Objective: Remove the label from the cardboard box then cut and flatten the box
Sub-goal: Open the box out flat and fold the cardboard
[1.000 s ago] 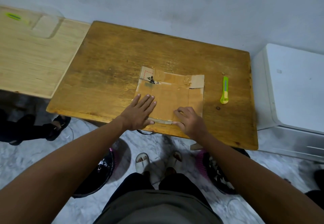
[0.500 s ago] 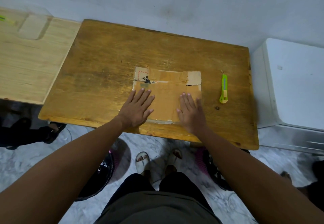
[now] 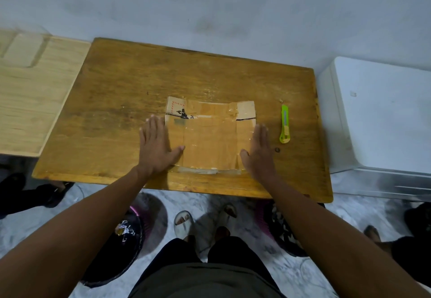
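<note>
1. Your cardboard box [image 3: 210, 134] lies flattened near the front edge of the brown table [image 3: 140, 87].
2. Your left hand [image 3: 155, 145] rests flat and spread at the box's left edge, its thumb lying on the cardboard, gripping nothing.
3. Your right hand [image 3: 258, 149] lies flat and spread at the box's right edge, empty.
4. The green cutter [image 3: 285, 124] sits on the table just right of your right hand, untouched.
</note>
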